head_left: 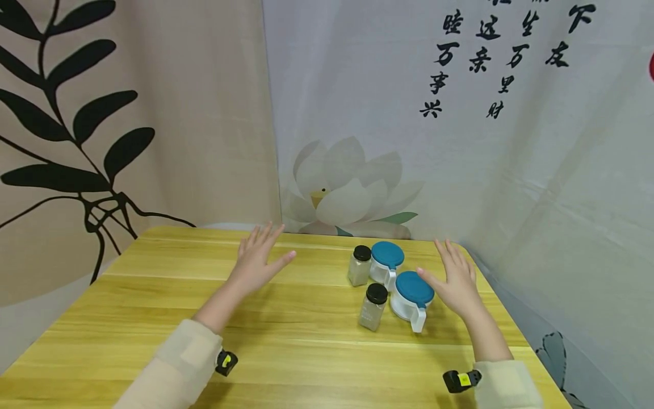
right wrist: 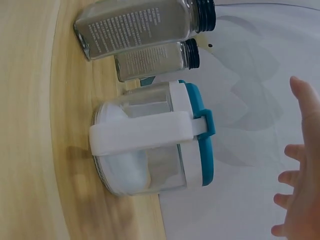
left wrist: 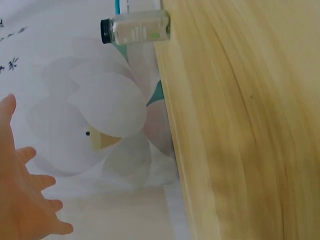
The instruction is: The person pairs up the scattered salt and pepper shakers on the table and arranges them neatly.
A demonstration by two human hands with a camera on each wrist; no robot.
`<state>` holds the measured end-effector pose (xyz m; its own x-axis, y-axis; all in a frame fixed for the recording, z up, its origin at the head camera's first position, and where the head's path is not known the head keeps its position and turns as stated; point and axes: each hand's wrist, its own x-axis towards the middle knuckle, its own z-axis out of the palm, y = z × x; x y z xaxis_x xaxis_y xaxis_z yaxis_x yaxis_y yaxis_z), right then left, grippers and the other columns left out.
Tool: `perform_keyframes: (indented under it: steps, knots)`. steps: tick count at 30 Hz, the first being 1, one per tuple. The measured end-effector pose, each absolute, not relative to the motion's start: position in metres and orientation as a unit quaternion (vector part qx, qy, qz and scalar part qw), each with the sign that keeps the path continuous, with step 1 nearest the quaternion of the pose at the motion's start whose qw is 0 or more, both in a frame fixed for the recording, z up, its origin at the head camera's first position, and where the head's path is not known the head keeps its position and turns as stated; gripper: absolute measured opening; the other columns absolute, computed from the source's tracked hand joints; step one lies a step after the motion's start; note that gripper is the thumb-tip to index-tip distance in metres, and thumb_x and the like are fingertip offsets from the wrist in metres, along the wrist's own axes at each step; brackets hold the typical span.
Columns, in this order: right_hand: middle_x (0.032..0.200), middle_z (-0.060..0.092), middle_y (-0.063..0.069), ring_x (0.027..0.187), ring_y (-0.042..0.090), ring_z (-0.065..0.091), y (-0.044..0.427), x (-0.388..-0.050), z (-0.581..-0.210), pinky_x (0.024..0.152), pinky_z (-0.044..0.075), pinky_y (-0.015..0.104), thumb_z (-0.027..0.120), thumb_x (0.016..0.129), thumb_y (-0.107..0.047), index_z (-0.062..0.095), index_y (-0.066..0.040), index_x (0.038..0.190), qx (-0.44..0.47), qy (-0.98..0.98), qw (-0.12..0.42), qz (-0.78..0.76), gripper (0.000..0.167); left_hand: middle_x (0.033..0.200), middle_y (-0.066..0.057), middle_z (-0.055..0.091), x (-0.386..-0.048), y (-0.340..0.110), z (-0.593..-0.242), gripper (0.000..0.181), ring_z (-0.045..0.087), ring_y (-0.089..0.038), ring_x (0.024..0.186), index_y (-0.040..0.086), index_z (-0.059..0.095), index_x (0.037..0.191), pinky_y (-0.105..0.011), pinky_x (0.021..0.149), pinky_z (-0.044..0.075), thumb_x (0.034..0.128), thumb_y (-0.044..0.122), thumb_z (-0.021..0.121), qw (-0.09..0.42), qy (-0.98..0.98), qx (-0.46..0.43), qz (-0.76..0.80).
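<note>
Head view is showing a left hand (head_left: 257,261) and a right hand (head_left: 456,281), both hovering above a wooden table (head_left: 296,363) with straight, spread fingers, the right one just beside the nearer blue-lidded jar (head_left: 415,288). On the table's right half, it is standing near the farther blue-lidded jar (head_left: 387,254), with the nearer black-capped bottle (head_left: 372,312) and the farther black-capped bottle (head_left: 359,270) at their left.

Soft, even light fills my head view, brightening the yellow counter (head_left: 306,369) and the pale cloth (head_left: 357,85) behind it. Faint, soft-edged shadows fall beneath my arms (head_left: 222,307), so the light seems to come from above. Both wrist views look dimmer and greyer. The left is hazy, smearing the print on a bottle (left wrist: 140,27); the right is crisper, though its wood grain bows outward.
</note>
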<state>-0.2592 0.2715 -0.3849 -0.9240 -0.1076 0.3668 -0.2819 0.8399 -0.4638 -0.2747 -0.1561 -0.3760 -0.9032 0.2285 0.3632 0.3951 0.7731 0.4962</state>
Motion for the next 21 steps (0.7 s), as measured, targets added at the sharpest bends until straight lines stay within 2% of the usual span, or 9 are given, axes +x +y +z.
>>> perform_keyframes:
  steps: [10,21]
  knots:
    - [0.156,0.008,0.021,0.138,0.049,0.004,0.269,-0.254,-0.390,0.100,-0.002,0.071,0.059,0.092,-0.046,0.016,-0.013,0.154,0.111,-0.930,0.173,0.304,0.083,0.157,-0.014,0.012,-0.267,-0.144,-0.380,0.074,-0.001,-0.040,0.142,0.020,0.025,0.153,-0.066,0.105,-0.002,0.0938,0.056,0.050,0.144,-0.911,-0.187,-0.338]
    - [0.156,0.011,0.020,0.139,0.047,0.007,0.271,-0.248,-0.400,0.102,0.001,0.070,0.063,0.092,-0.037,0.017,-0.010,0.154,0.108,-0.914,0.180,0.347,0.081,0.158,-0.008,0.011,-0.262,-0.128,-0.389,0.071,0.000,-0.037,0.142,0.020,0.025,0.153,-0.065,0.105,-0.003,0.0948,0.052,0.052,0.143,-0.888,-0.192,-0.393]
